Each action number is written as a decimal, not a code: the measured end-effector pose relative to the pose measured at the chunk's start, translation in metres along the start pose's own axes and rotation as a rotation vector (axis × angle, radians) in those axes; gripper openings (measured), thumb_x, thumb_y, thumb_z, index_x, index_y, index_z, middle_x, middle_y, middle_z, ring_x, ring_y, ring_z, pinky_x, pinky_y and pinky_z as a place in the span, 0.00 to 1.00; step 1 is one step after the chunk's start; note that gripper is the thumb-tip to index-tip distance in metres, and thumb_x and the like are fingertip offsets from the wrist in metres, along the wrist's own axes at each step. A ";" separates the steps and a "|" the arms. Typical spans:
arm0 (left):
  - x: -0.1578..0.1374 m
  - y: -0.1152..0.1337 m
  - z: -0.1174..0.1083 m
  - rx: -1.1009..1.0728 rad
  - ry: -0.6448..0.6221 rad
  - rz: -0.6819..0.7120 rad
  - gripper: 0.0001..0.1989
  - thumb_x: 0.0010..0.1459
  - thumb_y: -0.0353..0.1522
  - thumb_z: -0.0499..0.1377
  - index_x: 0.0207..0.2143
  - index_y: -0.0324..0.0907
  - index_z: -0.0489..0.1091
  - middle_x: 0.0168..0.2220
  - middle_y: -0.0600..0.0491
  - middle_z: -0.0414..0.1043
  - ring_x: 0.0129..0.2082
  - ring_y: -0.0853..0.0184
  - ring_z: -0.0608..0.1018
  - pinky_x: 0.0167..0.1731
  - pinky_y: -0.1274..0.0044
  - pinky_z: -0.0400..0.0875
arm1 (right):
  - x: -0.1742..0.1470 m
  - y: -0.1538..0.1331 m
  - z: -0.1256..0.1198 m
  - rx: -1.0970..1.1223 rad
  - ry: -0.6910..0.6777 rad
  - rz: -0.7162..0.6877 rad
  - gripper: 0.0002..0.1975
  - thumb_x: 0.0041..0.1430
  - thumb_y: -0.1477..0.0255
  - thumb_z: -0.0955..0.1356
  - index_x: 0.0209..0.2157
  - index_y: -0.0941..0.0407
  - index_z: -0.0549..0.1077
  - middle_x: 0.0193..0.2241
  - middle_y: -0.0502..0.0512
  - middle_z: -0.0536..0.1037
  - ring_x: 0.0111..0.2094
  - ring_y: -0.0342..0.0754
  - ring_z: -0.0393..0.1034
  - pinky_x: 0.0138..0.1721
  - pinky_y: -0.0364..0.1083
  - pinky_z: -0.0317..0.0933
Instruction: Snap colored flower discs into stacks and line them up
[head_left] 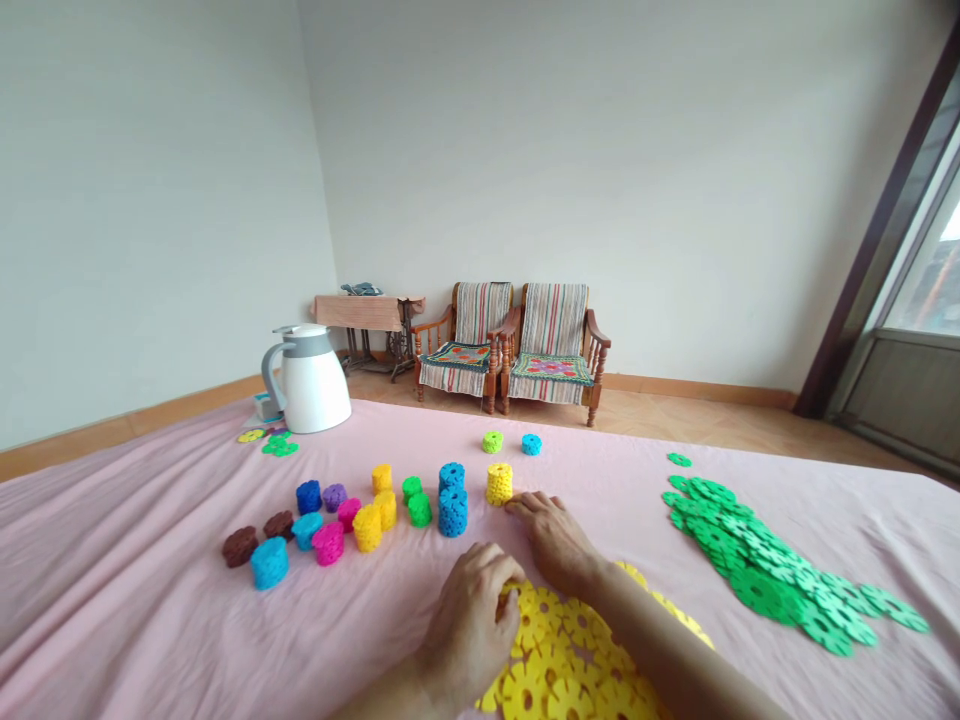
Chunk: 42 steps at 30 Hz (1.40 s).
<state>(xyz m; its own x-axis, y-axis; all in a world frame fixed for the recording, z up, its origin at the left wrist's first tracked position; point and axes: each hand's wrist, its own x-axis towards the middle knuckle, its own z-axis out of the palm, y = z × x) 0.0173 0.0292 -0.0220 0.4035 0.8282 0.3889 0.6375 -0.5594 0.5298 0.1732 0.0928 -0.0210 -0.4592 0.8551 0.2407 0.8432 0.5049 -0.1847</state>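
My left hand (476, 605) is curled at the left edge of a loose pile of yellow snowflake discs (559, 655). Its fingers are bent in towards the thumb, and whatever lies between them is hidden. Beyond the pile, my right hand (555, 535) lies low over the cloth with its fingers stretched forward. Those fingertips are beside the base of a yellow disc stack (499, 484); whether they touch it I cannot tell. Two blue disc stacks (452, 512) stand left of the yellow one. A small lime stack (492, 442) and a small blue stack (531, 444) sit farther back.
Several coloured stacks, among them pink (328, 543), light blue (270, 563) and brown (240, 546), stand on the left of the pink cloth (150, 600). Green discs (757, 560) are heaped at right. A white jug (311, 382) stands at the back left, near loose discs (280, 445).
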 end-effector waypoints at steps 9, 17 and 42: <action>0.000 -0.001 0.000 -0.010 0.011 0.002 0.14 0.46 0.19 0.49 0.30 0.42 0.67 0.33 0.52 0.68 0.38 0.64 0.69 0.39 0.74 0.63 | 0.002 -0.001 0.003 0.081 0.018 -0.030 0.24 0.55 0.81 0.57 0.53 0.51 0.62 0.51 0.53 0.68 0.49 0.47 0.58 0.47 0.46 0.48; 0.000 -0.001 0.001 -0.019 0.006 0.011 0.13 0.47 0.20 0.50 0.30 0.42 0.68 0.33 0.52 0.68 0.37 0.65 0.70 0.38 0.74 0.64 | -0.027 0.025 -0.006 0.222 0.024 0.077 0.25 0.47 0.85 0.56 0.44 0.54 0.70 0.45 0.54 0.73 0.47 0.46 0.63 0.47 0.45 0.53; 0.177 -0.023 -0.062 0.650 -0.614 -0.044 0.31 0.36 0.41 0.66 0.46 0.46 0.68 0.46 0.49 0.71 0.47 0.53 0.71 0.47 0.64 0.59 | -0.097 0.058 -0.011 0.311 0.347 0.297 0.15 0.51 0.81 0.57 0.34 0.56 0.71 0.34 0.56 0.74 0.38 0.48 0.65 0.41 0.45 0.57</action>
<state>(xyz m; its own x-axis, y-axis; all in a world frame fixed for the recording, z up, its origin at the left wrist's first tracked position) 0.0332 0.1868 0.0815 0.5311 0.8251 -0.1929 0.8314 -0.5513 -0.0692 0.2698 0.0377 -0.0450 -0.0508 0.9032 0.4261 0.7762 0.3042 -0.5523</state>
